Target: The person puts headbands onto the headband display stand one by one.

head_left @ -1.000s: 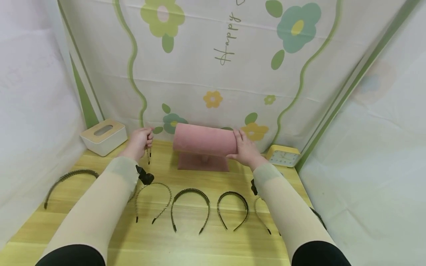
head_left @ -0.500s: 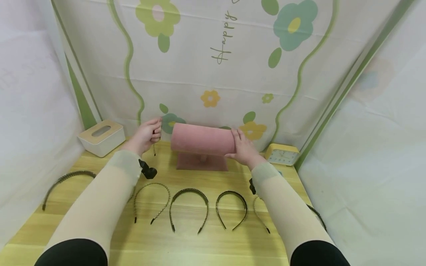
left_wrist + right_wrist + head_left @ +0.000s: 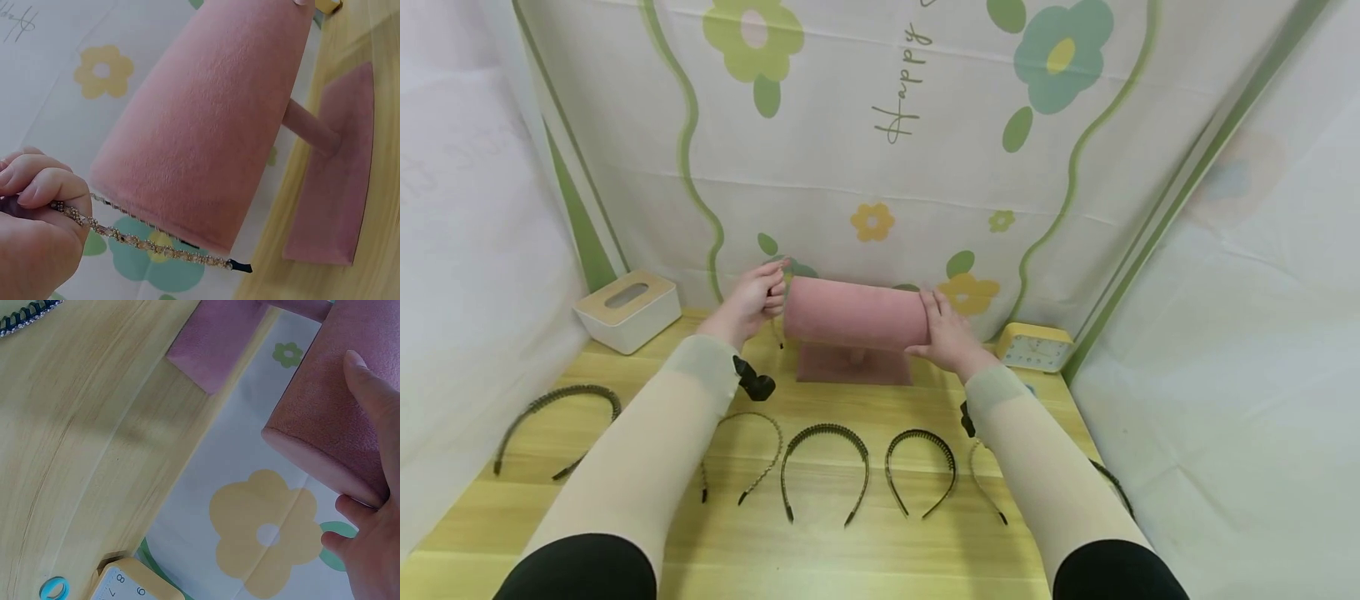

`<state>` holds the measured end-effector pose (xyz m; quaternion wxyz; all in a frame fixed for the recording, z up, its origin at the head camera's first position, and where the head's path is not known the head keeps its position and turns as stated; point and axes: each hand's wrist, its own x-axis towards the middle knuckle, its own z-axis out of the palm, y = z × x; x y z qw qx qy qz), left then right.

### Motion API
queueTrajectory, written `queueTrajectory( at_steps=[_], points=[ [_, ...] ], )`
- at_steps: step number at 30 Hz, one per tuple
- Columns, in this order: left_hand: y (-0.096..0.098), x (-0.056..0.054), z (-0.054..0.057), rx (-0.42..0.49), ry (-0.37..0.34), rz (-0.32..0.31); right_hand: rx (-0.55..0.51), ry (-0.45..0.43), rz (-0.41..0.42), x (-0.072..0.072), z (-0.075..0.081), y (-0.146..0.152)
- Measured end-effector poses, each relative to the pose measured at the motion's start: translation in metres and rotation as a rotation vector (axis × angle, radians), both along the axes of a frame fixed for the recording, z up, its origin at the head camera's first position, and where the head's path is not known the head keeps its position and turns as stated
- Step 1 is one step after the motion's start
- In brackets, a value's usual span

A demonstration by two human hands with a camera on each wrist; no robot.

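Observation:
My left hand [image 3: 749, 303] pinches a thin beaded headband [image 3: 153, 247] at the left end of a pink plush headband stand [image 3: 856, 313]. In the left wrist view, the curled fingers [image 3: 53, 186] cover part of the band. One black-tipped leg reaches past the roll's end, and the other lies close along its edge. My right hand [image 3: 951, 335] holds the roll's right end, its thumb on the front and fingers over the top. In the right wrist view, two fingertips [image 3: 340, 540] show beside the end face.
Several headbands, including a dark ridged one [image 3: 826, 432], lie in a row across the wooden table [image 3: 820, 567]. A tissue box [image 3: 628, 310] stands at the back left, a yellow clock [image 3: 1036, 348] at the back right. A small blue ring [image 3: 54, 589] lies by the clock.
My left hand has moved right and slightly up, bringing the beaded headband to the roll's left end. My right hand stays on the stand.

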<state>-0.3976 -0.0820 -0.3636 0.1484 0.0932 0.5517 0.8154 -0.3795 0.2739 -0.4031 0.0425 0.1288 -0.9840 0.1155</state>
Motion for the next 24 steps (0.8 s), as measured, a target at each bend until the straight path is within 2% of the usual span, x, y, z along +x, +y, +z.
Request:
queueTrajectory(
  at_steps=[19, 22, 24],
  points=[
    [0.03, -0.004, -0.002, -0.024, -0.013, 0.009, -0.003, -0.003, -0.016, 0.0, 0.0, 0.0],
    [0.038, -0.005, -0.003, -0.069, -0.034, 0.059, -0.001, 0.003, -0.004, -0.001, -0.001, 0.001],
    [0.042, -0.005, -0.004, -0.15, -0.031, 0.121, 0.004, 0.006, 0.0, -0.001, -0.001, 0.001]
  ],
)
